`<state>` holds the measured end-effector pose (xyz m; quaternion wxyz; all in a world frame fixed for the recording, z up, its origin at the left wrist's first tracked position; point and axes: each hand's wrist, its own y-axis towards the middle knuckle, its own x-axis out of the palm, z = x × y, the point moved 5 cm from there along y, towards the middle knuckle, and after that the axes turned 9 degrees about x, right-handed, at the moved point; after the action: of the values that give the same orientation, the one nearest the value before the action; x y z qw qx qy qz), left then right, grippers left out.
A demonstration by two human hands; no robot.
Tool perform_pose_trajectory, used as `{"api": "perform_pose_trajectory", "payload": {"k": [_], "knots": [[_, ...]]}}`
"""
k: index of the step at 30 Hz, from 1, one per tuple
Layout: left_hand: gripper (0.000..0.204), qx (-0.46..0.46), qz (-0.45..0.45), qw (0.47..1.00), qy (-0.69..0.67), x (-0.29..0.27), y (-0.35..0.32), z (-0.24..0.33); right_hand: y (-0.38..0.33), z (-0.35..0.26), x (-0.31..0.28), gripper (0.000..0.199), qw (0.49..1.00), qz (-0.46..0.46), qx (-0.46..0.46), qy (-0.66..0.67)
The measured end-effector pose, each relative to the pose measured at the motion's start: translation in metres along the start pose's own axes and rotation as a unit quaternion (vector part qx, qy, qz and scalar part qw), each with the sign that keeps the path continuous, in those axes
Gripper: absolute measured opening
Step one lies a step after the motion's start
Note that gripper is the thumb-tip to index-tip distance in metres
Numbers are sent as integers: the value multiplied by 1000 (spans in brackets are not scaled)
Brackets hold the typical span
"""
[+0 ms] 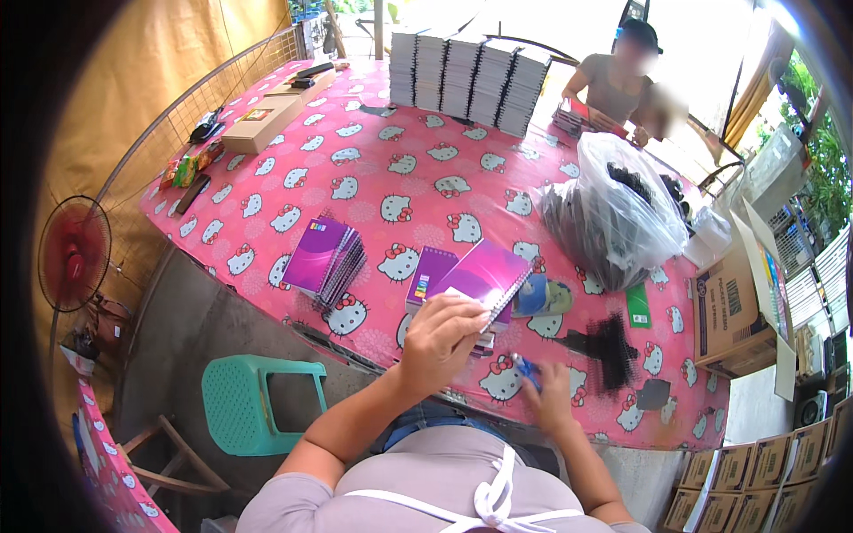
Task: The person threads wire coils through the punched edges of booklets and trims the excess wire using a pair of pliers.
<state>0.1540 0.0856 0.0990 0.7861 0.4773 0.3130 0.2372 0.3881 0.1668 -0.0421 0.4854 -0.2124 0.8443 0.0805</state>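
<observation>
My left hand (442, 336) is closed on the lower edge of a purple spiral notebook (487, 271), which it holds tilted. Beneath lies another purple notebook (433, 269), part of a small pile mostly hidden by the hand. In my right hand (553, 398), close to the table's front edge, is a small blue-handled hand tool (526, 366); its exact kind is too small to make out. To the left stands a stack of purple spiral notebooks (324, 258). A roll of clear tape or similar round container (544, 296) sits just right of the held notebook.
Black spiral coils (609, 351) lie on the pink table (391, 178), near a green card (638, 305). A plastic bag of coils (613, 213) stands behind them. Tall book stacks (466, 78) and a co-worker (622, 84) are farther back. A stool (258, 404) stands left.
</observation>
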Motion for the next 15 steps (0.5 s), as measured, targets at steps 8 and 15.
{"api": "perform_pose_trajectory", "payload": {"k": [8,15], "knots": [[30,-11,6,1000,-3,-3,5,4,-16,-139,-101,49,962,135,-225,80],[26,2,34,999,-29,-9,0,3,1,-117,-64,33,748,-385,70,536]]}}
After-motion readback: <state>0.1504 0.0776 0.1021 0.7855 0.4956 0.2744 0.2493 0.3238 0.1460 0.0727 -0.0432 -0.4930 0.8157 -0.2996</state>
